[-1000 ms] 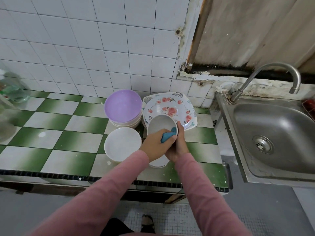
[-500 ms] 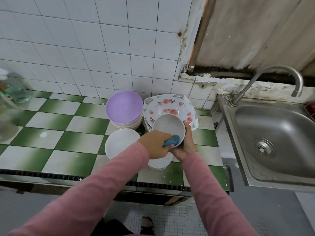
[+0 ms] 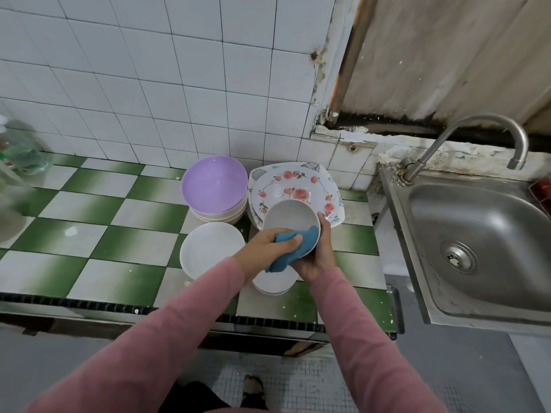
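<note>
Between both hands, over the counter's (image 3: 119, 242) front edge, one white bowl (image 3: 290, 217) tilts in the right hand's (image 3: 319, 257) curled grip while the left hand (image 3: 265, 248) pinches one blue cloth (image 3: 295, 248) against its near rim. Beyond the hands stand one floral plate (image 3: 295, 183) and one purple bowl (image 3: 214, 186) atop white ones. One white dish (image 3: 208, 248) sits just left, stacked bowls (image 3: 274, 283) lie beneath, open tile stretches farther left, and one sink (image 3: 477, 234) is to the right.
</note>
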Motion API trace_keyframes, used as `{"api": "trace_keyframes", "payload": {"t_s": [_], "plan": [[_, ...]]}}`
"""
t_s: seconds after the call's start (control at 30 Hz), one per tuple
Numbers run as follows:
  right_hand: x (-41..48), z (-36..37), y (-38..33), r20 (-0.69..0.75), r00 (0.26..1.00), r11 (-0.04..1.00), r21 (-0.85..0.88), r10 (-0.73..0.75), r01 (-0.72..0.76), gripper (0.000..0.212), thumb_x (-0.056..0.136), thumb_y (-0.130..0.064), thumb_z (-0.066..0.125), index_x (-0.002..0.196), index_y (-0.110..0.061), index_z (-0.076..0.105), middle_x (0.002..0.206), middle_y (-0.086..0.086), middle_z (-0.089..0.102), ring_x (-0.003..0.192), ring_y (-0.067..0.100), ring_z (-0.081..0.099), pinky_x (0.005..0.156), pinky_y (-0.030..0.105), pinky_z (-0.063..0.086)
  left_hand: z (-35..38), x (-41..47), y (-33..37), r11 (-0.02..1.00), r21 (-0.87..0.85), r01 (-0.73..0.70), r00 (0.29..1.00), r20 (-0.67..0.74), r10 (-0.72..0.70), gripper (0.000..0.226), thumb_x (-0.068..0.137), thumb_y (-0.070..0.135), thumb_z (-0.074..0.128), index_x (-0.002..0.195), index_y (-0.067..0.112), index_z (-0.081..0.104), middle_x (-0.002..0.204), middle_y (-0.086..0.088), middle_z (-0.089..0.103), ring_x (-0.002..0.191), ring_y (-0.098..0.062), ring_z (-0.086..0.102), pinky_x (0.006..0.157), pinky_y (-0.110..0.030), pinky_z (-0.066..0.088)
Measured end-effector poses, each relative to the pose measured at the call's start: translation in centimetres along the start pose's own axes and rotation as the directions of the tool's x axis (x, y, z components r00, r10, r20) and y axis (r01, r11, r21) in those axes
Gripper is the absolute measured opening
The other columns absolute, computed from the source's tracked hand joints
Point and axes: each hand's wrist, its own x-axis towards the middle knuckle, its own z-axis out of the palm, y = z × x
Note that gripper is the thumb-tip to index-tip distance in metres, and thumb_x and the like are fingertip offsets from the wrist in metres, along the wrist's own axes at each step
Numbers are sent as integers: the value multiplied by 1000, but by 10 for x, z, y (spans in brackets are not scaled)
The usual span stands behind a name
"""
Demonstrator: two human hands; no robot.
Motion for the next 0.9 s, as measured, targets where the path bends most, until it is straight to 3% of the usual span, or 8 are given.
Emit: {"api": "trace_keyframes", "payload": {"t_s": [0.07, 0.17, 0.27, 0.37, 0.5, 0.63, 0.7, 0.9], "plan": [[-1, -2, 0, 16, 1000, 1000, 28, 12, -12, 71, 83, -64, 55, 123, -5, 60, 106, 21, 71, 105, 37, 63, 97, 51, 50, 0, -1, -7, 986, -163, -27, 998, -58, 18, 24, 94, 28, 62, 113, 15, 70, 108, -8, 71, 98, -16, 65, 87, -26, 54], [0, -1, 0, 13, 1000, 992, 128, 11, -13, 68, 88, -63, 54, 129, -9, 60, 117, 22, 68, 113, 40, 60, 97, 55, 49, 6, 1, -7, 931, -331, -157, 933, -357, 31, 22, 94, 28, 64, 111, 16, 69, 109, -8, 72, 100, -21, 67, 85, -30, 56], [0, 3, 2, 8, 1000, 988, 152, 13, -15, 70, 85, -62, 58, 137, -15, 57, 132, 21, 62, 122, 41, 56, 97, 59, 49, 9, 1, -7, 950, -62, -307, 744, -638, 199, 22, 95, 29, 63, 117, 29, 65, 109, 6, 70, 95, -1, 65, 83, -20, 55], [-3, 8, 12, 52, 998, 988, 145, 38, -45, 74, 83, -64, 61, 138, -15, 55, 133, 21, 61, 122, 41, 57, 92, 57, 53, 10, 1, -14, 919, 186, -348, 672, -634, 383, 33, 94, 27, 64, 127, 29, 63, 122, 11, 65, 107, 1, 61, 92, -14, 49], [-6, 12, 20, 42, 997, 990, 123, 61, -66, 79, 78, -64, 63, 139, -14, 56, 131, 19, 63, 119, 36, 59, 95, 49, 51, 11, 6, -28, 886, 358, -295, 703, -546, 455, 38, 94, 25, 65, 132, 21, 61, 128, 11, 61, 112, 3, 55, 97, -8, 42], [-10, 16, 28, 0, 998, 991, 119, 64, -64, 78, 77, -58, 66, 137, -10, 57, 122, 18, 67, 113, 32, 62, 100, 43, 50, 17, 9, -34, 889, 437, -135, 771, -517, 372, 40, 97, 33, 57, 136, 23, 57, 128, -3, 63, 113, -20, 59, 99, -29, 47], [-12, 17, 28, -17, 999, 995, 88, 50, -48, 74, 76, -58, 66, 131, -8, 61, 116, 18, 69, 110, 32, 64, 99, 43, 50, 18, 8, -33, 905, 414, -102, 814, -488, 315, 38, 98, 35, 56, 134, 25, 59, 123, -4, 65, 110, -22, 60, 99, -35, 49], [-17, 8, 29, -50, 996, 994, 93, 67, -62, 67, 84, -65, 57, 116, -7, 64, 101, 19, 73, 98, 33, 68, 83, 43, 60, 2, 6, -29, 835, 542, -98, 984, -73, 163, 22, 98, 41, 52, 109, 25, 63, 101, 0, 67, 94, -19, 63, 92, -41, 52]]}}
